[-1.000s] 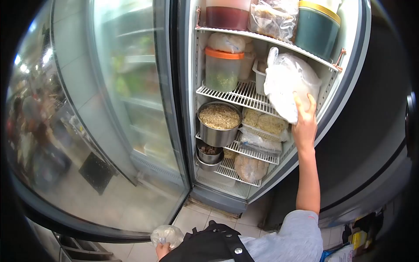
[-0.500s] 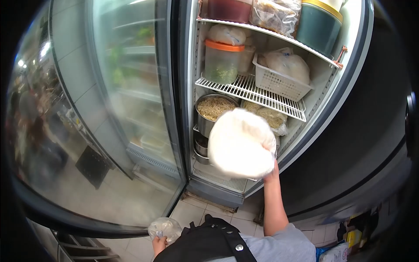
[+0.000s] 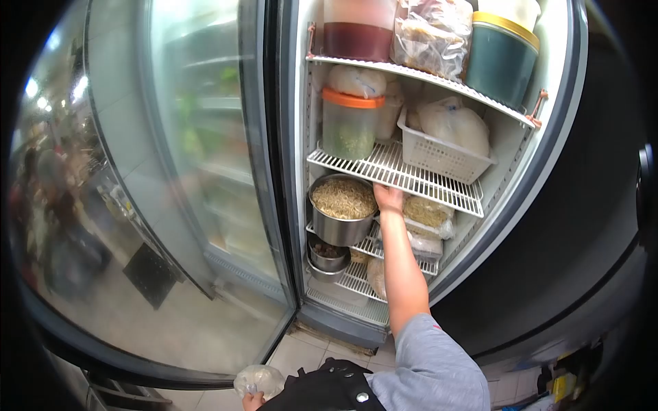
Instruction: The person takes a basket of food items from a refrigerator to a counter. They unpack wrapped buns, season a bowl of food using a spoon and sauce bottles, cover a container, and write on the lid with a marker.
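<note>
My right hand (image 3: pixel 389 198) reaches into the open fridge, just below the middle wire shelf (image 3: pixel 391 168). Its fingers point inward and are mostly hidden; whether they hold anything does not show. To its left stands a steel pot (image 3: pixel 344 229) filled with pale, thin strands of food. Clear bags of yellowish food (image 3: pixel 428 212) lie to its right. Low at the bottom edge, my left hand (image 3: pixel 253 399) is closed on the gathered neck of a clear plastic bag (image 3: pixel 259 379).
The glass door (image 3: pixel 205 171) stands open on the left. Above are an orange-lidded tub (image 3: pixel 348 130), a white basket (image 3: pixel 445 156) with a bagged item, and a yellow-rimmed tub (image 3: pixel 502 61). Smaller steel bowls (image 3: pixel 327 259) sit below the pot. A dark panel (image 3: pixel 548 226) borders the right.
My right hand has moved deeper into the fridge, and the large white bag it held is out of sight. The pot and bags behind are uncovered. My left hand keeps its bag.
</note>
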Demonstrator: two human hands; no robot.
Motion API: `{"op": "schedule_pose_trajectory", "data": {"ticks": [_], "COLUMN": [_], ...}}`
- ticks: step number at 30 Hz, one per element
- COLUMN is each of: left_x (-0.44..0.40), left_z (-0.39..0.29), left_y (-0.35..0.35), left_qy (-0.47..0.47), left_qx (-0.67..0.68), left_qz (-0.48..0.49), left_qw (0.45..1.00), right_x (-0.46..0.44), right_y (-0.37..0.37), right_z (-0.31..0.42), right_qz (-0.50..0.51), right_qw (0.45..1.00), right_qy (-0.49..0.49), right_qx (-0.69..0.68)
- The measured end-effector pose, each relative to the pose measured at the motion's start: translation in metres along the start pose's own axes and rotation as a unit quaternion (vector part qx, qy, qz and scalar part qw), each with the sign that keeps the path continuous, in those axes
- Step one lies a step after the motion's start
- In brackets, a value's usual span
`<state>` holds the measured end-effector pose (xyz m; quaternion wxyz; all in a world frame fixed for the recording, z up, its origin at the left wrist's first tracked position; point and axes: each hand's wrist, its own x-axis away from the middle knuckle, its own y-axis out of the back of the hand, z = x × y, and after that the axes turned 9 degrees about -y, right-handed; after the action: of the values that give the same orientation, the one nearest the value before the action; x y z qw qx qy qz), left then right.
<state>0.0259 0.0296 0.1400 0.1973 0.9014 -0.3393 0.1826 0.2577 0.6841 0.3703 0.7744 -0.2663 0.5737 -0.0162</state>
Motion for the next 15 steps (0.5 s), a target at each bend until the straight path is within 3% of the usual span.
{"op": "schedule_pose_trajectory", "data": {"ticks": [1,3,8,10,11,13,15], "left_x": [0.0,0.001,0.001,-0.001,-0.003,-0.006,-0.009], "left_z": [0.001,0.0,-0.001,-0.001,-0.001,-0.001,-0.003], "left_y": [-0.001,-0.002,-0.002,-0.001,-0.002,-0.002,-0.004], "left_qy": [0.003,0.009,0.014,0.013,0.014,0.012,0.01], "left_qx": [-0.001,-0.002,-0.008,-0.01,-0.009,-0.01,-0.01], "left_qz": [0.0,-0.002,0.005,0.01,0.014,0.021,0.029], "left_qw": [1.0,1.0,1.0,1.0,1.0,1.0,0.999], "right_x": [-0.014,-0.034,-0.041,-0.025,-0.005,0.012,-0.006], "right_y": [0.002,0.005,0.014,-0.005,-0.039,-0.134,-0.232], "right_z": [-0.007,-0.017,-0.026,-0.029,-0.035,-0.043,-0.052], "right_qz": [-0.281,-0.537,-0.606,-0.579,-0.53,-0.435,-0.384], "right_qw": [0.956,0.828,0.777,0.763,0.749,0.575,0.581], "right_qy": [0.084,0.156,0.063,-0.007,-0.061,-0.221,-0.309], "right_qx": [0.028,0.054,0.157,0.288,0.393,0.656,0.648]}}
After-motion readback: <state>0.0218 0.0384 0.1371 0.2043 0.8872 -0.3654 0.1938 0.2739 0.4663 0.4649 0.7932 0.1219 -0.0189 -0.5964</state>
